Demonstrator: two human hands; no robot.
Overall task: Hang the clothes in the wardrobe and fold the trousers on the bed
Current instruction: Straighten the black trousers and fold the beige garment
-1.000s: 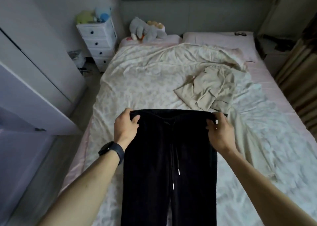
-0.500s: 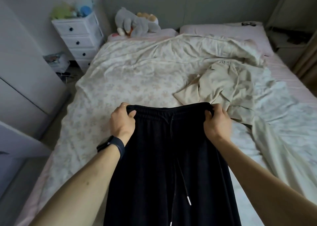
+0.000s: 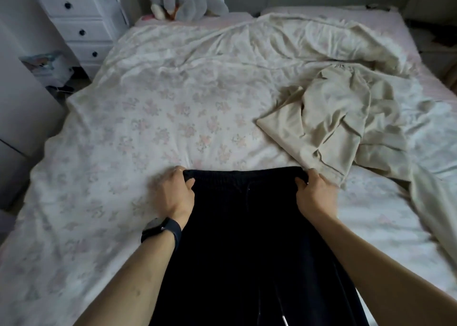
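From the head camera, the long black soft trousers (image 3: 242, 239) lie flat on the bed's white flowery cover (image 3: 160, 115), waist end pointing away from the person. The left hand (image 3: 174, 194), with a black watch (image 3: 160, 229) on its wrist, curls round the left corner of the waistband and pinches it. The right hand (image 3: 315, 194) does the same at the right corner. Both hands have a firm hold of the cloth.

A crumpled beige cloth garment (image 3: 329, 128) lies just past the right corner of the trousers. Its near edge seems to touch the right hand. If the trousers go any further up, I think they could land on the beige garment and fold with a lump. The right hand could also grab both at once.

The leg ends of the trousers are out of sight. If they hang off the bed, their weight might drag the trousers back down when the hands let go.
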